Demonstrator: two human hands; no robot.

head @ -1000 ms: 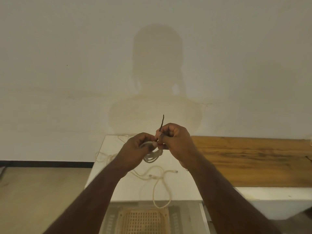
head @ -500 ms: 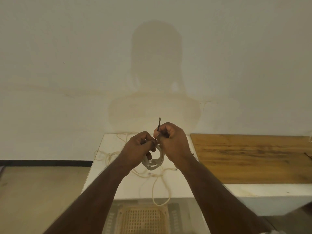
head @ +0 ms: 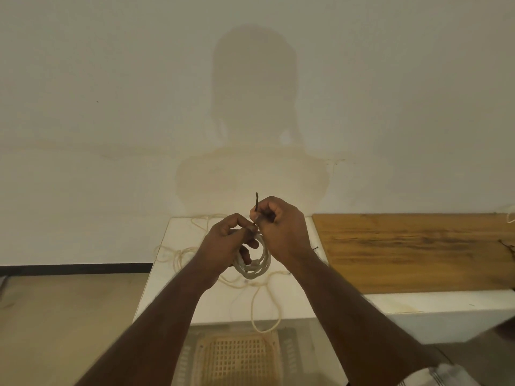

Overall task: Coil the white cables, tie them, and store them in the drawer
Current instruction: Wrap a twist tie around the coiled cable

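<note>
Above the cabinet's middle | your left hand (head: 223,243) grips the coiled cable (head: 255,267), which now hangs lower and rounder than a second ago | right hand (head: 281,232) pinches the dark tie (head: 256,201) | tying underway, loose cables (head: 178,253) remain.

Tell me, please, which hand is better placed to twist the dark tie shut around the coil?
The right hand: it already pinches the tie, while the left hand holds the coil.

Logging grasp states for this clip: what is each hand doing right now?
Left hand: grips the coiled white cable.
Right hand: pinches the dark tie at the coil's top.
</note>
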